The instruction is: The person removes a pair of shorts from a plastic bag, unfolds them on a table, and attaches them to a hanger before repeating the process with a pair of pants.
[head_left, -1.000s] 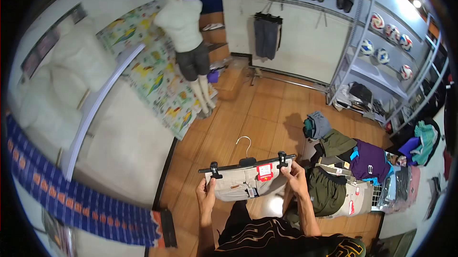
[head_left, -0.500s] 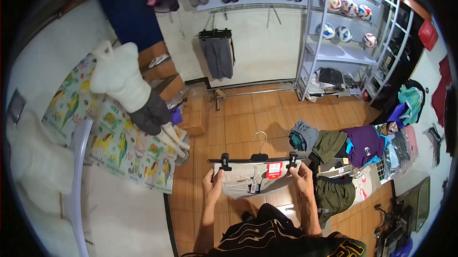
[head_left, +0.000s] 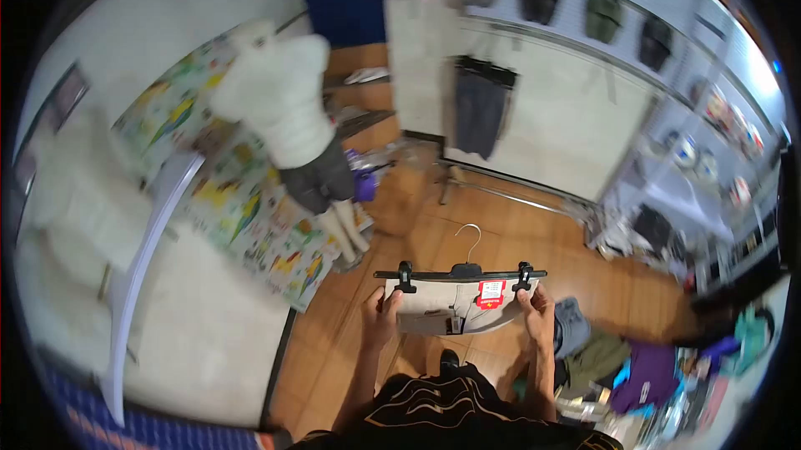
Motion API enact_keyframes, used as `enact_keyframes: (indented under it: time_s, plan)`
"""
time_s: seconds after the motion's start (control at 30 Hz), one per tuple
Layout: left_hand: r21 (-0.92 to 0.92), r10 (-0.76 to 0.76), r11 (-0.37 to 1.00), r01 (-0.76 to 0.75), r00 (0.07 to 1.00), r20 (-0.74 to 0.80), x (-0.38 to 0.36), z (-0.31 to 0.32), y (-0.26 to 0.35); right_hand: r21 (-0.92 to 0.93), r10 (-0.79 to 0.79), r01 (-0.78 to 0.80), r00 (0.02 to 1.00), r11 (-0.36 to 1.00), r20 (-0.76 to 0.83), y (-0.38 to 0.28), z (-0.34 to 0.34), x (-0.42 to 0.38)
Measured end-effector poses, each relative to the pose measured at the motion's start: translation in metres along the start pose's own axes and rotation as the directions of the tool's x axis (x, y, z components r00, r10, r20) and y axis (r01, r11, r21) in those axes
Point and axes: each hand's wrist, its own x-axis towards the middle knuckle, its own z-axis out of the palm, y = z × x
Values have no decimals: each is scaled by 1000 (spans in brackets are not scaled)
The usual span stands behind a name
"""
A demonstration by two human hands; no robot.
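A pair of light beige shorts (head_left: 430, 295) hangs by its waistband from a black clip hanger (head_left: 465, 272) with a metal hook. My left hand (head_left: 381, 316) grips the left side of the shorts, thumb just below the left clip. On the other side, my right hand (head_left: 536, 314) pinches the edge by the right clip. A red and white tag (head_left: 491, 294) lies on the front, and a darker label sits beside it. The lower part of the shorts is foreshortened from above.
At left stands a white mannequin (head_left: 288, 108) in dark shorts. Grey shorts (head_left: 481, 112) hang from a rack by the back wall. Piled clothes, with a purple shirt (head_left: 649, 377) among them, lie at lower right. Shelves with balls (head_left: 684, 149) are at right.
The view has swung left, so the mannequin and wall rack appear farther right. Both hands still hold the shorts and hanger in front of me; my feet show a shoe more clearly.
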Motion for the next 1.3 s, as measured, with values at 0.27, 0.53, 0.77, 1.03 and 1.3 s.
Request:
enact_keyframes:
  time_s: [0.27, 0.53, 0.77, 1.03, 1.3]
  plan:
    - [-116, -50, 993, -11, 856, -514, -25, -95, -2, -2, -3, 4, 822, 1000, 570, 14, 180, 112]
    - [-126, -65, 990, -69, 572, -818, -62, -221, 0, -14, 38, -47, 556, 999, 830, 55, 391, 95]
    - [-16, 16, 998, -67, 449, -893, -69, -328, 1, -107, 126, -67, 510, 992, 851, 80, 514, 57]
    - [17, 9, 1000, 14, 420, -907, -60, -431, 5, -188, 139, 55, 486, 981, 863, 108, 621, 34]
    - [35, 20, 999, 30, 409, -912, 1, -512, -40, -89, 138, -145, 374, 985, 917, 132, 721, 63]
